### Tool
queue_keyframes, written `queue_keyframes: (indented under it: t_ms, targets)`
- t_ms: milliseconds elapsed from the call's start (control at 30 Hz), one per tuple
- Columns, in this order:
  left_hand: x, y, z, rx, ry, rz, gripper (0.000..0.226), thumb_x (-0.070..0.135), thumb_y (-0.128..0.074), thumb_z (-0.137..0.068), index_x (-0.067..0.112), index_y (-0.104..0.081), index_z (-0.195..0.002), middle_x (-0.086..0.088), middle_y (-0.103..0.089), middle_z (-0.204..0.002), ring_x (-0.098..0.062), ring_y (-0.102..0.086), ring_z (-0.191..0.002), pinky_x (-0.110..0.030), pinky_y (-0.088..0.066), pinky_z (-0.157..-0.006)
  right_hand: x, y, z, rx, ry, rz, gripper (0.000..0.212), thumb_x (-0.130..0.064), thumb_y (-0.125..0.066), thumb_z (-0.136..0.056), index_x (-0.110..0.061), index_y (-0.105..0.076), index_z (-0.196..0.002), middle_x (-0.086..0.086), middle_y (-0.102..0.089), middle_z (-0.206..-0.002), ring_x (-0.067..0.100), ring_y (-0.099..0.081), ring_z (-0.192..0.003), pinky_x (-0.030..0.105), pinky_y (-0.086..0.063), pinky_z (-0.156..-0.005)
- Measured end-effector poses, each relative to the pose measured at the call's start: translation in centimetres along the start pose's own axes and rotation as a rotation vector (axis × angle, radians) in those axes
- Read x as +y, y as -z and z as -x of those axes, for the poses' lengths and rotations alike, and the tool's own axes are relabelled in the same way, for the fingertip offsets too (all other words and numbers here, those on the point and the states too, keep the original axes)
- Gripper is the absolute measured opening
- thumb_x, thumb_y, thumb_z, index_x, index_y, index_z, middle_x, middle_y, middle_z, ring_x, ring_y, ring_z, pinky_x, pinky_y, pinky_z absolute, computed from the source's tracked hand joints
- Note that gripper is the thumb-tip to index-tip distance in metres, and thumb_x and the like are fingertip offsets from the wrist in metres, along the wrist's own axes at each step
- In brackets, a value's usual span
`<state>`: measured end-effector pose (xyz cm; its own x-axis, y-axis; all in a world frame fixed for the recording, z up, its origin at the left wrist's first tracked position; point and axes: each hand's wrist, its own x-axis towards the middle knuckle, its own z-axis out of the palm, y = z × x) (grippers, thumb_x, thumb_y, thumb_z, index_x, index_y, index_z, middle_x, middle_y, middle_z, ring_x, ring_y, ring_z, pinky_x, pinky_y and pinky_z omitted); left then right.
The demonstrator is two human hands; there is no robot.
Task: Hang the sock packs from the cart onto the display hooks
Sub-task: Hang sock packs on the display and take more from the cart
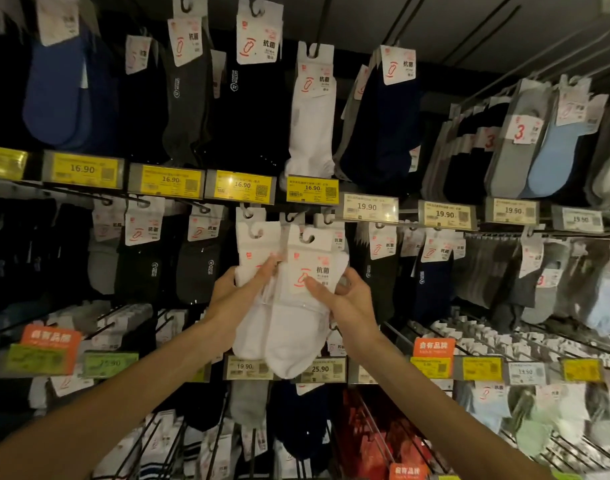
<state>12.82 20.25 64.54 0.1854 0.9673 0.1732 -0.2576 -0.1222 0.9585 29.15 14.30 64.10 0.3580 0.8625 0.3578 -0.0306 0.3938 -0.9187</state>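
Observation:
A white sock pack (296, 327) with a white card header is held up in front of the middle row of the display. My right hand (348, 299) grips its right side, thumb across the card label. My left hand (237, 289) holds a second white sock pack (251, 251) just to the left, fingers lying along the gap between the two packs. Both packs' hanger cut-outs sit just below the black display hooks (289, 216) under the yellow 16.90 price tag (312, 190). Whether either header is on a hook cannot be told. The cart is out of view.
The wall is packed with hanging sock packs: black and grey ones (192, 258) left, navy (431, 285) and grey right, a white pack (310, 112) above. Price tag rails (369, 207) cross each row. Bare metal hooks (376, 427) jut out below my arms.

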Motion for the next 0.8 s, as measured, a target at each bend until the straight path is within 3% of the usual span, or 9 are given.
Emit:
queue_keyframes:
  t_ms: [300, 567, 700, 800]
  targets:
    - [1.3, 1.0, 0.2, 0.055, -0.015, -0.033, 0.042, 0.042, -0.080, -0.076, 0.020, -0.069, -0.109, 0.000, -0.076, -0.101, -0.020, -0.071, -0.094, -0.035, -0.056, -0.076, -2.9, -1.0, -1.3, -0.009, 0.136, -0.004, 0.034, -0.016, -0.072, -0.087, -0.015, -0.057, -0.118, -0.001, -0.074, -0.104, 0.012, -0.071, -0.096, 0.037, -0.059, -0.086]
    - [2.0, 1.8, 0.6, 0.091, -0.015, -0.087, 0.033, 0.038, -0.078, -0.080, 0.020, -0.071, -0.106, 0.002, -0.075, -0.099, -0.017, -0.070, -0.090, -0.028, -0.050, -0.063, -3.6, -2.5, -2.7, 0.086, 0.190, -0.040, 0.029, -0.023, -0.066, -0.093, -0.026, -0.058, -0.121, -0.011, -0.074, -0.102, 0.006, -0.069, -0.100, 0.034, -0.053, -0.093]
    - [2.1, 2.0, 0.3, 0.116, -0.015, -0.074, 0.037, 0.038, -0.080, -0.078, 0.018, -0.072, -0.109, -0.001, -0.075, -0.102, -0.021, -0.070, -0.093, -0.031, -0.054, -0.071, -4.3, -2.8, -2.6, 0.109, 0.235, -0.111, 0.033, -0.014, -0.063, -0.094, -0.023, -0.055, -0.125, -0.018, -0.073, -0.094, 0.001, -0.069, -0.094, 0.017, -0.053, -0.077]
    - [2.0, 1.9, 0.0, 0.118, -0.006, -0.057, 0.036, 0.036, -0.080, -0.079, 0.017, -0.072, -0.109, -0.002, -0.075, -0.101, -0.023, -0.070, -0.094, -0.032, -0.054, -0.072, -4.4, -2.6, -2.6, 0.098, 0.255, -0.093, 0.038, -0.010, -0.064, -0.093, -0.021, -0.052, -0.128, -0.013, -0.073, -0.099, 0.002, -0.069, -0.095, 0.015, -0.053, -0.075]
